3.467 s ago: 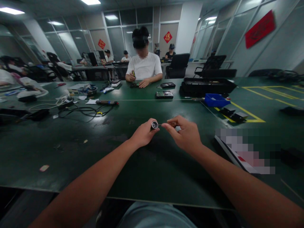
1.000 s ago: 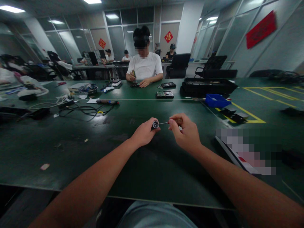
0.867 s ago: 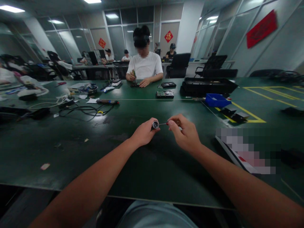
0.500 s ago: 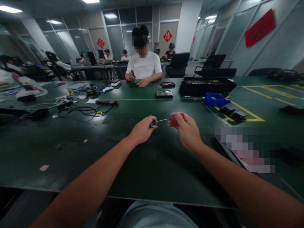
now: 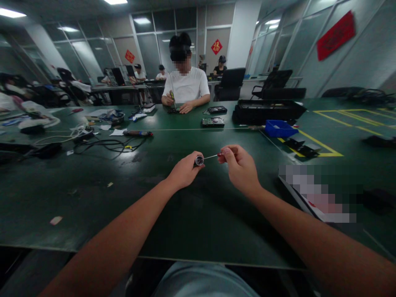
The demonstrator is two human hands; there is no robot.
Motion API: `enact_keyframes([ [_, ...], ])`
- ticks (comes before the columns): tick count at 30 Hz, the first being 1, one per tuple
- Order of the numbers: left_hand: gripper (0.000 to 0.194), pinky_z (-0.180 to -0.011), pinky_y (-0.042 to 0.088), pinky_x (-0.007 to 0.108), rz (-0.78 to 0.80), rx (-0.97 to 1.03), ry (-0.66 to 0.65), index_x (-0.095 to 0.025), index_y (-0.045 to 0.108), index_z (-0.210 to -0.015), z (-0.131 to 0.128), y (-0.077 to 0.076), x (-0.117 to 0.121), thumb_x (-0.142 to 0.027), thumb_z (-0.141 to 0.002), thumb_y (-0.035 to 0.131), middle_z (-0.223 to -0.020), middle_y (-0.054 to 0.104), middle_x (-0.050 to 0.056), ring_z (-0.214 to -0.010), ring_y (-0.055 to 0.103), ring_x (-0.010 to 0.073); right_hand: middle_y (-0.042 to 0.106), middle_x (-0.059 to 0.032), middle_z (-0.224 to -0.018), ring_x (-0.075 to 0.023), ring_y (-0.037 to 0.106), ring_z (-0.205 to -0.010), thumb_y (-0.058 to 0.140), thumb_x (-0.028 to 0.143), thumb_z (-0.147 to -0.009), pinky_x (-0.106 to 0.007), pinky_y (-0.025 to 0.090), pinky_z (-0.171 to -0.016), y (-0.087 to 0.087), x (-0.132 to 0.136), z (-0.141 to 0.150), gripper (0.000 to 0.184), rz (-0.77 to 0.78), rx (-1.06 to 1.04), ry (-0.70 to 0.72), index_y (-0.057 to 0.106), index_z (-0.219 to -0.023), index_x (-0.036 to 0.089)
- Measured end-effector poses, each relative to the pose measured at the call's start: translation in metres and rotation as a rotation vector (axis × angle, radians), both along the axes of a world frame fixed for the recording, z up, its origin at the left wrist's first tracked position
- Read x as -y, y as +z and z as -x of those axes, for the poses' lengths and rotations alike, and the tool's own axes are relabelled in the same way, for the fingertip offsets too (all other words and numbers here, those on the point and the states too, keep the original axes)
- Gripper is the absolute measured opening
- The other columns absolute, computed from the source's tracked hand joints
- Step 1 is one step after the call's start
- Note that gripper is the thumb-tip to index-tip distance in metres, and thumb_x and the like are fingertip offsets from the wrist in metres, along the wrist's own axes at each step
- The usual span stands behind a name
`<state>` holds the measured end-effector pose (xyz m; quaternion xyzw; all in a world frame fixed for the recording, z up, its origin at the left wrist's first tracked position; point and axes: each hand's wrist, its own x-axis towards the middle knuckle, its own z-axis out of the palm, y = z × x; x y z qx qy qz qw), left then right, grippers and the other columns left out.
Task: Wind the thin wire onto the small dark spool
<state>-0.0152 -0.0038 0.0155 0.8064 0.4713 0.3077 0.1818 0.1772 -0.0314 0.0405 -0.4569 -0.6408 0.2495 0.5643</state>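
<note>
Above the green table, my left hand point(image 5: 185, 170) is closed around a dark cylindrical part point(image 5: 199, 161), whose round end with a silver rim faces me. My fingers hide the rest of it. To its right, my right hand point(image 5: 244, 169) grips a screwdriver point(image 5: 220, 154) by its reddish handle, between thumb and fingers. The thin metal shaft points left, and its tip reaches the open round end of the cylinder. Whether the tip sits on a screw inside cannot be made out.
Across the green table point(image 5: 123, 214) a person in white point(image 5: 185, 84) works with a tool. Hard drives point(image 5: 213, 122), a black tray point(image 5: 269, 111) and a blue bin point(image 5: 281, 128) lie beyond my hands. Cables point(image 5: 108, 144) and a pen-like tool point(image 5: 137, 133) lie left.
My right hand's fingers have shifted on the screwdriver, and more of its reddish handle shows. My left hand keeps the cylinder almost in place. The view has moved slightly.
</note>
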Motion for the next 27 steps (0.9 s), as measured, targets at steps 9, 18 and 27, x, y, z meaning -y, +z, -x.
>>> enact_keyframes([
  [9,0.022,-0.073,0.042,0.03,0.047,0.026,0.007,-0.024,0.053,-0.111,-0.002,-0.004,0.001,-0.028,-0.09,0.057,-0.094,0.064,0.001,-0.083,0.058,0.0174,0.07,-0.001,-0.069,-0.0158,0.063,-0.06,0.065,0.052,-0.086,-0.03,0.044,-0.06,0.002,0.008,-0.002,0.031,-0.146,0.372,-0.162,0.068,-0.08,0.022],
  [18,0.02,-0.073,0.041,0.029,0.046,0.025,-0.005,-0.023,0.052,-0.109,-0.002,-0.003,0.002,-0.03,-0.091,0.056,-0.095,0.064,0.001,-0.083,0.058,0.017,0.069,-0.0025,-0.081,-0.0186,0.066,-0.074,0.05,0.031,-0.095,-0.031,0.047,-0.068,0.005,0.013,-0.001,0.014,-0.165,0.403,0.059,0.06,-0.1,0.023],
  [27,0.019,-0.073,0.042,0.03,0.045,0.055,0.003,-0.023,0.051,-0.109,-0.002,-0.003,0.001,-0.029,-0.091,0.055,-0.095,0.064,0.001,-0.083,0.059,0.0173,0.069,-0.0049,-0.088,-0.0189,0.066,-0.08,0.05,0.036,-0.096,-0.033,0.05,-0.072,0.001,0.013,0.001,0.022,-0.072,0.199,0.052,0.058,-0.11,0.022],
])
